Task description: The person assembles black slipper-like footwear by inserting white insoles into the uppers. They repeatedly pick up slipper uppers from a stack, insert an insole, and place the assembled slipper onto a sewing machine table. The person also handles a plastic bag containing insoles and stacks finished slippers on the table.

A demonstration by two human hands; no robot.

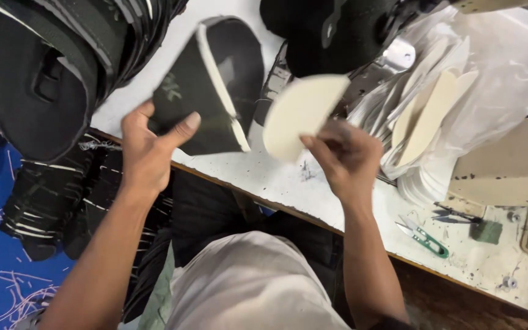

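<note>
My left hand grips a black fabric shoe piece with a white edge strip, held up over the near edge of the white work table. My right hand pinches a cream, tongue-shaped foam piece by its lower edge, just right of the black piece. The two pieces are close but apart.
A stack of cream foam pieces lies in clear plastic at the right. Black shoe parts pile up at the left, more hang below the table. Green-handled thread snips lie near the table's front edge. A sewing machine stands at the back.
</note>
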